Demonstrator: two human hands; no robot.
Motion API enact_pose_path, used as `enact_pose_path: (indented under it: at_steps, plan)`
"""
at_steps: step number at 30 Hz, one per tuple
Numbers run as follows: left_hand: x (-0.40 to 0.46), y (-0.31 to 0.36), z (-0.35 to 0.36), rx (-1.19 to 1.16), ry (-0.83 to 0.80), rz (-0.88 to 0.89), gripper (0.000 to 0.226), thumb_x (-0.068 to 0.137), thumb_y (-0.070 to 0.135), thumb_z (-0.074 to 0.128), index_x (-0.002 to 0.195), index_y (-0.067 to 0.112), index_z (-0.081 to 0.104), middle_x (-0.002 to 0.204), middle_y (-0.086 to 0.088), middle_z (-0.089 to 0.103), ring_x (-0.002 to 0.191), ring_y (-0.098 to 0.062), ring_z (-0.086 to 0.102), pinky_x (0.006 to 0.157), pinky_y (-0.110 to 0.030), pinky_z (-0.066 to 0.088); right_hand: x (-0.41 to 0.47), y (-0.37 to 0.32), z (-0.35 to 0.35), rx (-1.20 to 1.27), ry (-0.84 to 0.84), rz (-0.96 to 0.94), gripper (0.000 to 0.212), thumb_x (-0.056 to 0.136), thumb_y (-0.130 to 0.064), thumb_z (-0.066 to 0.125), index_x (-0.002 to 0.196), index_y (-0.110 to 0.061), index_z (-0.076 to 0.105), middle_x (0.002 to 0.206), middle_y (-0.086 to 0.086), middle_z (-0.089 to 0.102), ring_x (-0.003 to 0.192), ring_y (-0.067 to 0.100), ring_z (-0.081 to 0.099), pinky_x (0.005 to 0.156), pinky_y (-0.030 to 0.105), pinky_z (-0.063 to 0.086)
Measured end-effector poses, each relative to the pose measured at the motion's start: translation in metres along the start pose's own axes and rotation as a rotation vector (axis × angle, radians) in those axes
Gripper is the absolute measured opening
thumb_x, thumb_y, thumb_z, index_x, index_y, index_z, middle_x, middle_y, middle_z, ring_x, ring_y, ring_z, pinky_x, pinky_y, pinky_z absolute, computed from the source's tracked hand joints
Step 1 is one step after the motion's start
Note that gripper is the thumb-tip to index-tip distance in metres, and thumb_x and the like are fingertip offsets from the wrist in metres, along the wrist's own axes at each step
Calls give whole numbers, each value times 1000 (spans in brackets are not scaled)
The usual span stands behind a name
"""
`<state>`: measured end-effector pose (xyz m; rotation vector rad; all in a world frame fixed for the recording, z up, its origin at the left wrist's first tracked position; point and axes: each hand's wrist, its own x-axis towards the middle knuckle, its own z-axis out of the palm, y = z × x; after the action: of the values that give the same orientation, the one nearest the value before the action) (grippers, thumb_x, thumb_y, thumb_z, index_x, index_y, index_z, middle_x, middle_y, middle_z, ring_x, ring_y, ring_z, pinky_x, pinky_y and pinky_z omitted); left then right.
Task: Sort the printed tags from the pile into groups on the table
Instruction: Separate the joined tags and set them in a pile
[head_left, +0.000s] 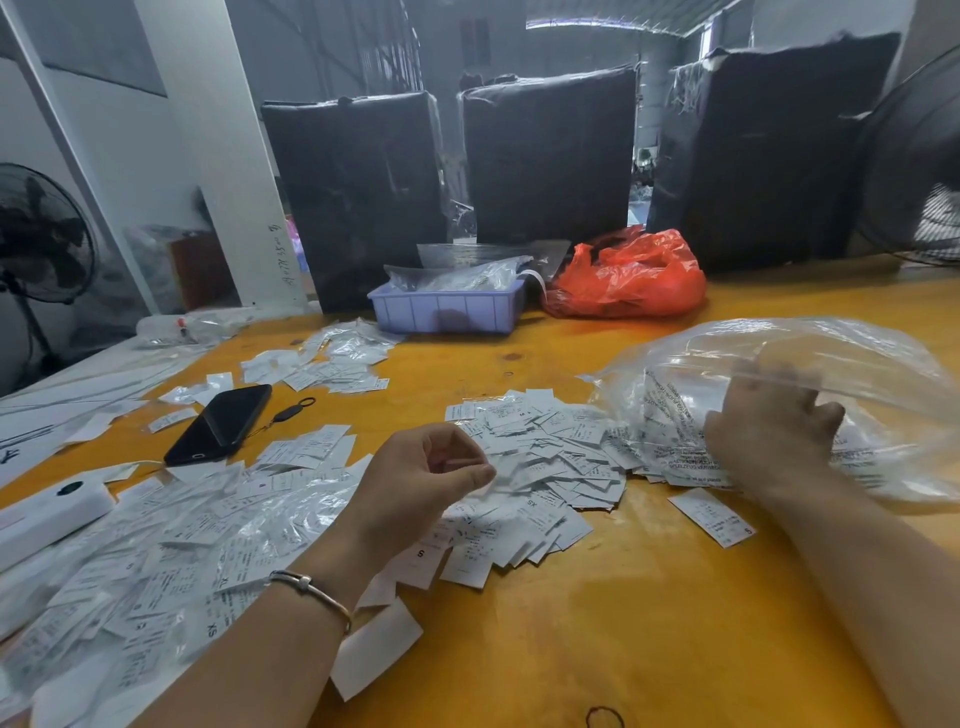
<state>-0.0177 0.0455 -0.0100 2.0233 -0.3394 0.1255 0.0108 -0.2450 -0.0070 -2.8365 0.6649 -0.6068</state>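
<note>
My left hand hovered at frame centre, fingers loosely curled, apparently pinching nothing. My right hand reached into the clear plastic bag at right; its grip I cannot tell. Best practice: draw out a few tags, reading each size letter. The tag pile, small white printed slips, lay mid-desk.

Lighting: we found dim, soft daylight from the rear opening, glare on the clear bag, faint shadows on the table. Quality: edges bowed by wide-angle distortion; left hand slightly motion-blurred.
</note>
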Motion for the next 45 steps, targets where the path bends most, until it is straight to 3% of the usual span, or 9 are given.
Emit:
enact_pose_path:
  at_steps: [5, 9, 13, 18, 22, 30, 36, 40, 45]
  plan:
    - [-1, 1, -3, -52, 82, -12, 10, 78, 6, 77, 85, 11, 72, 77, 0, 75, 70, -10, 71, 60, -13, 50, -19, -24, -11, -73, -22, -195, 36, 87, -23, 53, 122, -18, 52, 130, 10, 46, 123, 29, 35, 95, 41, 33]
    - [0, 1, -4, -86, 140, -32, 8, 79, 7, 77, 83, 13, 76, 77, 4, 76, 74, -3, 70, 61, -8, 49, -47, -49, -14, 256, -84, -633, 21, 90, -27, 59, 110, -25, 63, 104, -6, 60, 100, 18, 54, 80, 30, 45]
    - [0, 2, -4, -80, 137, -34, 5, 79, 14, 78, 81, 18, 78, 79, 3, 75, 76, -5, 68, 62, -8, 50, -60, -63, 1, 270, -105, -868, 29, 87, -37, 65, 116, -31, 64, 101, -12, 57, 105, 11, 49, 71, 24, 36]
    - [1, 2, -3, -45, 74, -58, 4, 86, 15, 71, 86, 13, 74, 80, -4, 75, 76, -15, 70, 70, -26, 55, -55, -66, 19, 194, -107, -853, 32, 91, -47, 56, 122, -38, 61, 94, -10, 40, 107, 12, 41, 68, 26, 30]
    - [-1, 4, -3, -126, 36, -48, 5, 84, 7, 74, 85, 3, 71, 70, -11, 72, 60, -16, 68, 55, -18, 51, -57, -66, 19, 195, -27, -897, 22, 92, -42, 56, 107, -34, 70, 90, -7, 45, 99, 15, 44, 63, 26, 31]
    - [0, 2, -4, -68, 104, -65, 16, 73, 18, 83, 77, 5, 73, 70, -18, 64, 58, -6, 57, 55, -13, 48, -61, -71, 14, 228, 122, -971, 17, 92, -16, 58, 80, -7, 67, 86, 5, 60, 84, 25, 54, 57, 36, 46]
    - [1, 2, -6, -134, 79, -112, 5, 86, 20, 72, 83, 20, 77, 87, 1, 75, 86, -13, 68, 77, -28, 52, -60, -61, 0, 697, 91, -697, 7, 89, -14, 66, 84, -14, 69, 44, -4, 56, 39, 14, 51, 45, 26, 43]
    - [-2, 6, -7, -187, 33, -52, 4, 85, 11, 72, 86, 8, 74, 74, -8, 74, 66, -13, 68, 63, -18, 53, -56, -53, -13, 1240, -258, -465, 15, 91, -10, 58, 79, -8, 65, 64, 5, 71, 56, 17, 68, 48, 22, 47]
    - [-3, 7, -4, -176, 59, 6, 21, 70, 28, 81, 79, 10, 77, 73, -6, 73, 66, -13, 66, 61, -15, 53, -58, -53, -20, 1383, -278, -384, 6, 79, -4, 73, 79, -3, 68, 66, 7, 72, 59, 18, 67, 48, 24, 50]
